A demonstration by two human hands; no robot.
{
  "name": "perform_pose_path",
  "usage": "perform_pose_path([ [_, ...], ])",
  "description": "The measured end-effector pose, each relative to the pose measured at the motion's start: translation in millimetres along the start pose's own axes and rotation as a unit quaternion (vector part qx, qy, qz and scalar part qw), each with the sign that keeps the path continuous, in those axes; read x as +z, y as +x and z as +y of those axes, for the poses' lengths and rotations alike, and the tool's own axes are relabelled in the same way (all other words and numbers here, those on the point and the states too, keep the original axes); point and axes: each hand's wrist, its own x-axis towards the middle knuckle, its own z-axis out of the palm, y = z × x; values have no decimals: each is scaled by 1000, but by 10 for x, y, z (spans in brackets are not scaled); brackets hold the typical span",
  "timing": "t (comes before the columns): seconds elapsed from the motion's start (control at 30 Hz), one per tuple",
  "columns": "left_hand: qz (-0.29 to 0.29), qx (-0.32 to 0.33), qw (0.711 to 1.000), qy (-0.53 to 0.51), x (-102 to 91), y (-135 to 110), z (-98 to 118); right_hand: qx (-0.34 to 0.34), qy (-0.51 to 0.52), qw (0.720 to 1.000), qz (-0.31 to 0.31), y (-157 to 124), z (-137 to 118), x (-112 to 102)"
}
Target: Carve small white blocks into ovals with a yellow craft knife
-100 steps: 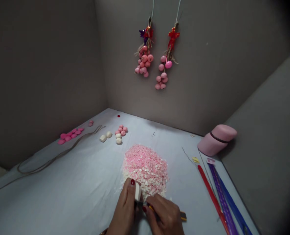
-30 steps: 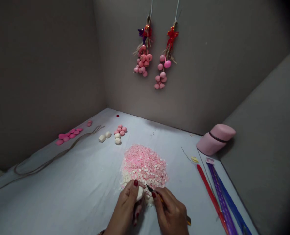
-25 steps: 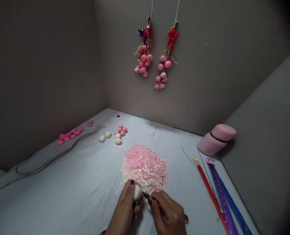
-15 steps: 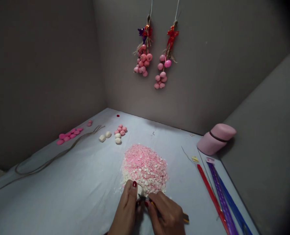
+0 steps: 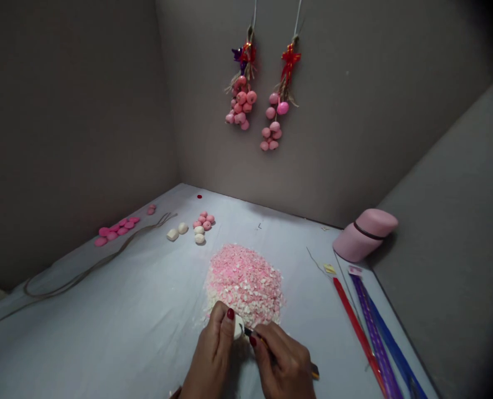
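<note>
In the head view, my left hand (image 5: 211, 349) is closed around a small white carved piece (image 5: 238, 326), its thumb along the near side. My right hand (image 5: 285, 357) grips a craft knife (image 5: 315, 372) with a yellow and black handle that shows behind the palm. The knife's blade points left at the white piece; whether it touches I cannot tell. Just beyond both hands lies a heap of pink and white shavings (image 5: 246, 277). My fingers hide much of the white piece and the knife handle.
Pink rounded pieces (image 5: 204, 219), white pieces (image 5: 172, 234) and bright pink ovals (image 5: 112, 235) lie left of the heap, near a long twine (image 5: 92, 269). Red (image 5: 356, 327), purple (image 5: 375, 338) and blue ribbons (image 5: 396, 349) and a pink container (image 5: 360, 238) are right. Two bead-like bunches (image 5: 243, 102) hang behind.
The blade has shifted slightly right and up relative to the white piece, whose pale face shows a little differently. Both hands keep their grip; the whole view has shifted slightly.
</note>
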Motion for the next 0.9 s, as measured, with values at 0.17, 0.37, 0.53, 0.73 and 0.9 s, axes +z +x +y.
perform_pose_path([
  [0.17,-37,23,999,29,-22,-56,60,35,0,999,6,59,59,-80],
  [0.37,-45,-72,990,-116,-25,51,75,35,11,999,13,26,87,-93],
  [0.53,-52,-162,972,-160,0,101,-19,-7,32,999,4,-2,44,-45],
  [0.73,-45,-155,982,-97,1,40,-62,-43,8,999,-9,23,7,-43],
  [0.9,-35,-48,998,-34,-34,21,76,-51,17,998,-17,7,21,-21],
])
